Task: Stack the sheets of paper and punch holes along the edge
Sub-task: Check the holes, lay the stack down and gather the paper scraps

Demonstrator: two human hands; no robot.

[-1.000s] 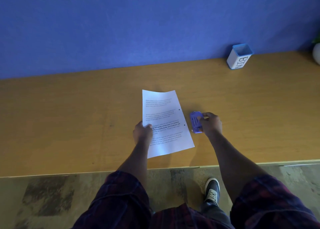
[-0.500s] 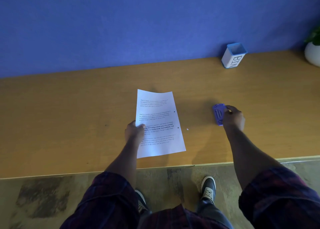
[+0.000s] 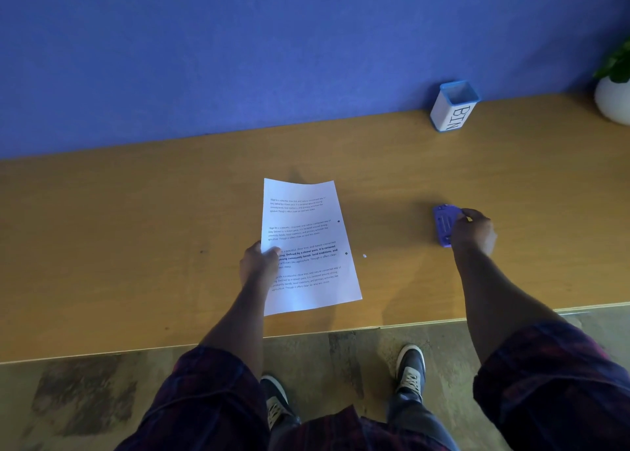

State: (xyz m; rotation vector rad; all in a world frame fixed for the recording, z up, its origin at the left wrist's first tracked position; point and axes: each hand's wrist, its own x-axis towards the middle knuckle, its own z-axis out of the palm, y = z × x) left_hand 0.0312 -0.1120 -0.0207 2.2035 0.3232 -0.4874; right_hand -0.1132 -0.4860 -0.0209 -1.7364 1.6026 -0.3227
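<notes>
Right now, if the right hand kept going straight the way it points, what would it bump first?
Probably the small purple plastic hole punch: the right hand already touches it.

Hands [image 3: 259, 263] on sheets [image 3: 306, 246] (punch [image 3: 445, 223] apart)

A blue wall [image 3: 238, 58] backs the long wooden desk [image 3: 102, 246] above mottled floor [image 3: 85, 399].

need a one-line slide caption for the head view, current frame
Left hand holds the punched paper on the desk while the right hand grips the hole punch off to its right.
</notes>
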